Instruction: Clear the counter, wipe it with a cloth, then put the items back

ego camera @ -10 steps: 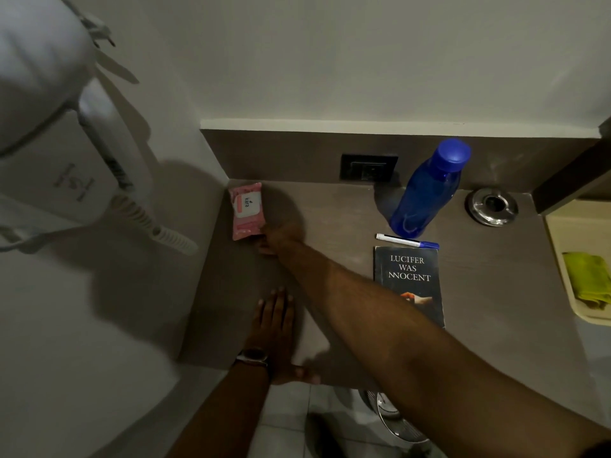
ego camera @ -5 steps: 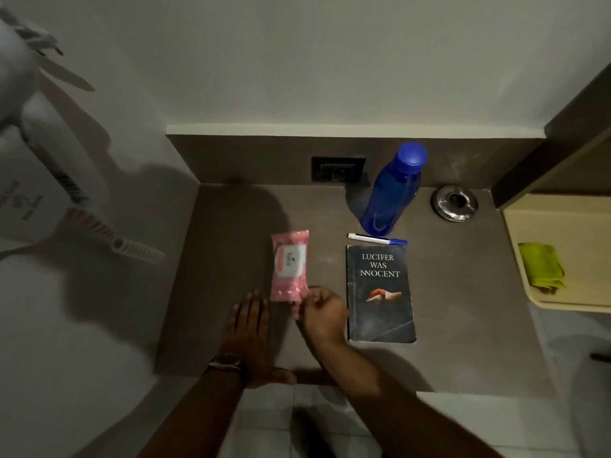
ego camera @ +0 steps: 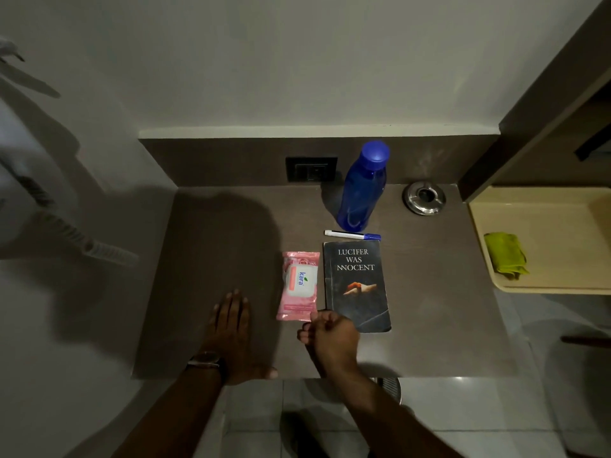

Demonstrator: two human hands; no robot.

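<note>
Five loose items and two hands make up what we record from the single head view.

1. Counter (ego camera: pixel 446 325): brown, dim, set into a wall corner.
2. Wipes pack (ego camera: pixel 299 285): pink, labelled "kara", lying flat near the counter's front, just beside the book's left edge.
3. Book (ego camera: pixel 357 285): dark cover reading "LUCIFER WAS NNOCENT", flat, cover up.
4. Pen (ego camera: pixel 352 234): white barrel with blue cap, lying crosswise just beyond the book's top edge.
5. Bottle (ego camera: pixel 363 186): blue, capped, upright behind the pen, near the backsplash.
6. Ashtray (ego camera: pixel 424 197): round, metal, at the back right of the counter.
7. Cloth (ego camera: pixel 505 256): yellow-green, crumpled, on the pale shelf (ego camera: pixel 545 226) to the right, off the counter.
8. Left hand (ego camera: pixel 231 328): we log it palm down, fingers extended and close together, pressed flat on the counter left of the wipes pack; a watch (ego camera: pixel 204 359) sits on the wrist.
9. Right hand (ego camera: pixel 332 335): fingers curled loosely inward, at the pack's near right corner; we cannot tell whether it pinches the pack or merely touches it.
</note>
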